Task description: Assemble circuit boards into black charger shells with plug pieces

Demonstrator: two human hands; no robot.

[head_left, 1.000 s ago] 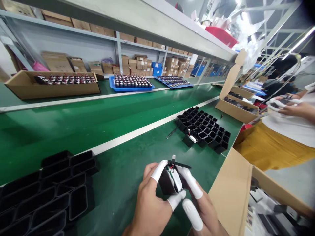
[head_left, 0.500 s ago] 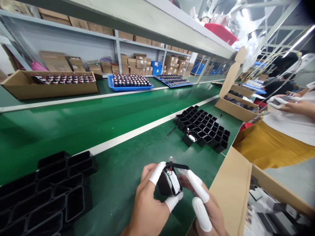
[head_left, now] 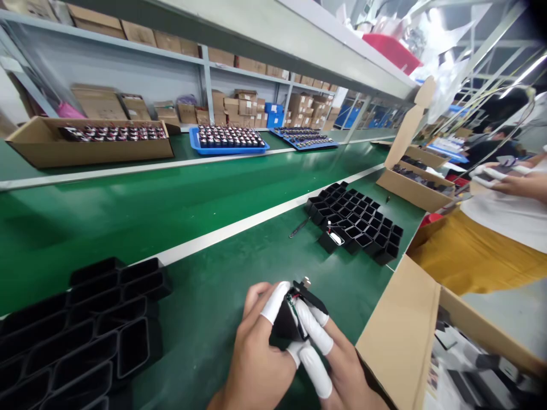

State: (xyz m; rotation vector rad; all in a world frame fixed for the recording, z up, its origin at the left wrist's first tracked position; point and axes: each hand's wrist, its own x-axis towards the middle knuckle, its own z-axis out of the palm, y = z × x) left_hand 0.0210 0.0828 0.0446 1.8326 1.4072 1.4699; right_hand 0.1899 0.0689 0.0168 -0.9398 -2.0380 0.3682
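Observation:
My left hand (head_left: pixel 262 347), in white finger cots, is wrapped round a small black plastic case (head_left: pixel 285 323) held above the green bench. Inside the case a white pack, a green circuit board and a red wire partly show. A black end cap (head_left: pixel 311 297) with a metal plug (head_left: pixel 305 281) sits tilted at the top of the case. My right hand (head_left: pixel 337 359) has its covered fingers closed at the case's open side and against the cap, hiding most of the white pack. The right fingertips' exact hold is partly hidden.
Black cases stand in clusters at left (head_left: pixel 77 330) and right (head_left: pixel 354 219), one fitted with a white pack (head_left: pixel 335 238). A cardboard box (head_left: pixel 397 330) of parts is beside my right arm. Blue trays (head_left: pixel 231 149) line the far side. A co-worker's hands (head_left: pixel 504 179) are at right.
My right fingers have moved left over the case's opening, covering the white pack. The cap and its plug have tilted to the right. My left hand keeps its hold.

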